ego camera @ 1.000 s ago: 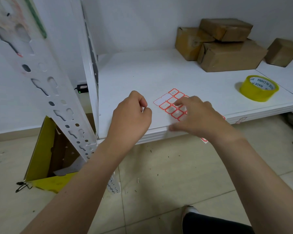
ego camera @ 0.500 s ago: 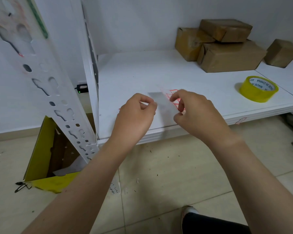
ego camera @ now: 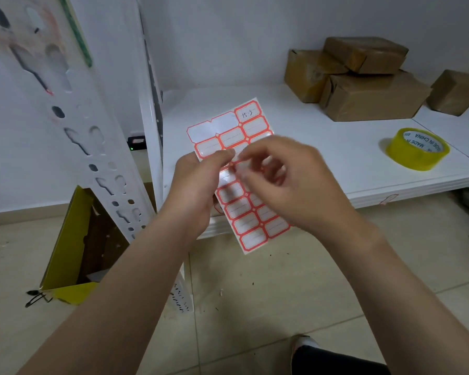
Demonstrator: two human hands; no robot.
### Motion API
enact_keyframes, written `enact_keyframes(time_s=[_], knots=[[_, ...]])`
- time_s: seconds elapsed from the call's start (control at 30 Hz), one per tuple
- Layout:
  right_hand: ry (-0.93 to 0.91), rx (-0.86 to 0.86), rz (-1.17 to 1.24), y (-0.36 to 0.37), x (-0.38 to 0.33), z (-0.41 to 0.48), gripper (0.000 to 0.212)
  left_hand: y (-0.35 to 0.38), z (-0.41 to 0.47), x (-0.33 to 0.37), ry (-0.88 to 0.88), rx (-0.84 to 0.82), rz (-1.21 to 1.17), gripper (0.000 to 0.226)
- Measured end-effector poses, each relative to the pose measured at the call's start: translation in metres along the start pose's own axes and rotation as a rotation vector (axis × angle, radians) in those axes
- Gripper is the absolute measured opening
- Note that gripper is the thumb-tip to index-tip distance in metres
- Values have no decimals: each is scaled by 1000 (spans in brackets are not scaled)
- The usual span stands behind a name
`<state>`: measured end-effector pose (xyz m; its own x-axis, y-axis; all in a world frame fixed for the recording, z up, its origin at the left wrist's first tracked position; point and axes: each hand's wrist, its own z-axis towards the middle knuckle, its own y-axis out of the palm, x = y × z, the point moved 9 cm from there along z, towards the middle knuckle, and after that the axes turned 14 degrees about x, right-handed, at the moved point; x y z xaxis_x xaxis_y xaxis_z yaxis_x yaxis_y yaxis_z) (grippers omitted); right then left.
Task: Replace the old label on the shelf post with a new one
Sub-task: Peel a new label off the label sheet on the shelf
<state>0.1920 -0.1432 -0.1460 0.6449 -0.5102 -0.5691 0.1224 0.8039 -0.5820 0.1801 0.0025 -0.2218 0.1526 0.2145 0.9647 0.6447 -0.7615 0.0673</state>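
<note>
A: Where's the label sheet (ego camera: 229,136)?

B: Held up over the shelf (ego camera: 322,147) edge. Left hand (ego camera: 198,185) pinches its left side, right hand (ego camera: 287,180) has fingertips pinched at the middle, blurry. Red-bordered stickers; the top right one has handwriting, maybe "15-5".

A: Anything else readable?

B: Yellow tape roll (ego camera: 417,148) says "MADE IN CHINA". Shelf post (ego camera: 73,123) stands left, cardboard boxes (ego camera: 363,85) at the back.

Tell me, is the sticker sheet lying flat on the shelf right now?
No, the sticker sheet is lifted off the shelf, pinched by the left hand while the right hand picks at it.
</note>
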Motion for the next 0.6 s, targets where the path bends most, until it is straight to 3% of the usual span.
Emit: enact_keyframes(time_s=[0.1,0.2,0.27,0.43,0.6], knots=[[248,272,-2,-25,29,7,23,-1,-4,6,3,5,11,10],[583,227,211,-20,55,4,38,1,-8,8,4,-50,47,19],[700,175,366,-13,60,2,38,3,-12,11,17,-99,82,24],[676,151,444,-12,58,6,30,-4,-15,36,164,-76,143,29],[491,79,229,-10,44,8,46,-14,-18,63,338,-34,217,21]])
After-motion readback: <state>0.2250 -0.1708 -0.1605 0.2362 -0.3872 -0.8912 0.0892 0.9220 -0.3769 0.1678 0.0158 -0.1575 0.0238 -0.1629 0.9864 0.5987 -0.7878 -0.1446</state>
